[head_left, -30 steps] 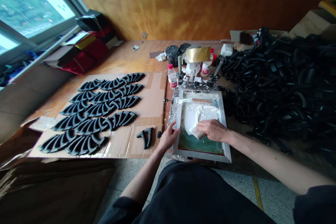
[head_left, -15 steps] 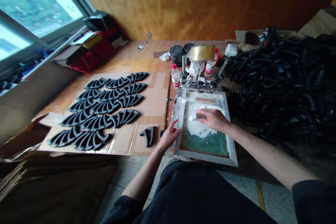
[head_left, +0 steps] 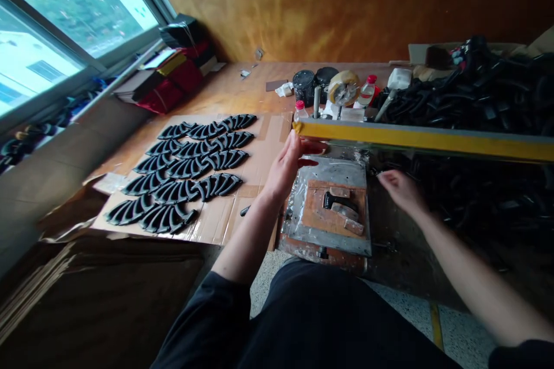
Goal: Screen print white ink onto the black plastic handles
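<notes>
My left hand (head_left: 285, 170) grips the near left corner of a screen printing frame (head_left: 424, 137), its fingers partly under the edge. The frame is tilted up and seen edge-on, with yellow along its front. Below it, a black plastic handle (head_left: 333, 200) lies in a wooden jig (head_left: 315, 216) on a grey base plate (head_left: 303, 230). To the right of the jig is my right hand (head_left: 402, 191), beside the pile of black handles (head_left: 467, 207). Its fingers are bunched and a little blurred, so I cannot make out anything in them.
Rows of black handles (head_left: 201, 176) lie on a cardboard sheet (head_left: 264, 155) at the left. Behind the frame stand black tubs (head_left: 303, 87), a tape roll (head_left: 344, 87) and red-capped bottles (head_left: 367, 91). Folders (head_left: 167, 89) are stacked by the window.
The screen frame has swung up from lying flat, uncovering the jig and the handle in it. My left hand has risen with it. My right hand has left the white paste and moved right.
</notes>
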Demonstrator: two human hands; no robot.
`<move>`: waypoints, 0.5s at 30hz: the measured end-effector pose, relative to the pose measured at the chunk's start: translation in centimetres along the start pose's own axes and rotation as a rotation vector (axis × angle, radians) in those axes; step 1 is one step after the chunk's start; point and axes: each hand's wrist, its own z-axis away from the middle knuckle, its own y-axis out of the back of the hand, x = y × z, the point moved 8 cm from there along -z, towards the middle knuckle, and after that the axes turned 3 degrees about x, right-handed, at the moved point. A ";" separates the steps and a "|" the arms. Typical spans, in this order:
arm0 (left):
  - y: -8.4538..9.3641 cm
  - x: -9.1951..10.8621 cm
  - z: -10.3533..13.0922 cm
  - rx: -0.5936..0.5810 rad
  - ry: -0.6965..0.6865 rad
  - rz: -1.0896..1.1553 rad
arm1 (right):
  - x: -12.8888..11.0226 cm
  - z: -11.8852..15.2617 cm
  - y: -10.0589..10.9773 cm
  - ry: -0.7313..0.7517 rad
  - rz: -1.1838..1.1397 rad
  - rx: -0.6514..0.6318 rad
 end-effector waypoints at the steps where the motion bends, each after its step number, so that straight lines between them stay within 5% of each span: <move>1: -0.1 -0.5 -0.2 0.046 0.000 0.030 | -1.0 1.9 -2.3 0.044 -0.004 -0.082; 3: -0.2 -3.1 0.6 0.148 0.055 0.107 | -3.8 5.1 -6.2 0.175 0.078 -0.211; 5: -1.4 -8.1 3.1 0.134 0.276 0.165 | -5.7 7.1 -8.4 0.181 0.241 -0.290; 7: -4.0 -14.2 7.5 -0.046 0.663 0.168 | -7.4 8.4 -8.9 0.130 0.341 -0.309; 10: -5.7 -18.8 12.3 -0.083 0.845 0.278 | -11.1 10.2 -8.7 0.226 0.281 -0.321; 13: -2.8 -20.2 13.4 0.076 0.812 0.291 | -12.1 11.0 -8.3 0.441 0.113 -0.412; 15: 2.5 -20.4 13.2 0.216 0.764 0.119 | -8.0 9.2 -6.7 0.378 0.187 -0.413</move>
